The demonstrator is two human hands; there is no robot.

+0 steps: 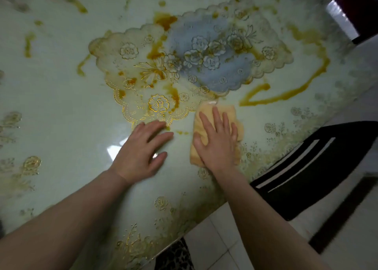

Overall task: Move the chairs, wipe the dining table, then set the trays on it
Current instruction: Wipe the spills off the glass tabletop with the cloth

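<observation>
Yellow cloth (217, 134) pressed flat on the glossy worktop (61, 97) under the right hand (216, 145), fingers straight, gripping nothing. Left hand (141, 153) open, bracing beside it. Wiping step, judged underway; next, toward the amber streak (286, 94) beyond. Chair (319, 167) alongside.

1 cloth (216, 114), 1 table (61, 97), 1 chair (319, 167)

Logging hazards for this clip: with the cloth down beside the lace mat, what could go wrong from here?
1. The cloth under the right hand sits at the lace mat's edge; a forward stroke may bunch or drag the mat.
2. The left hand lies flat on the glossy table, probably leaving smears.
3. The brown streak may spread rather than lift.
</observation>
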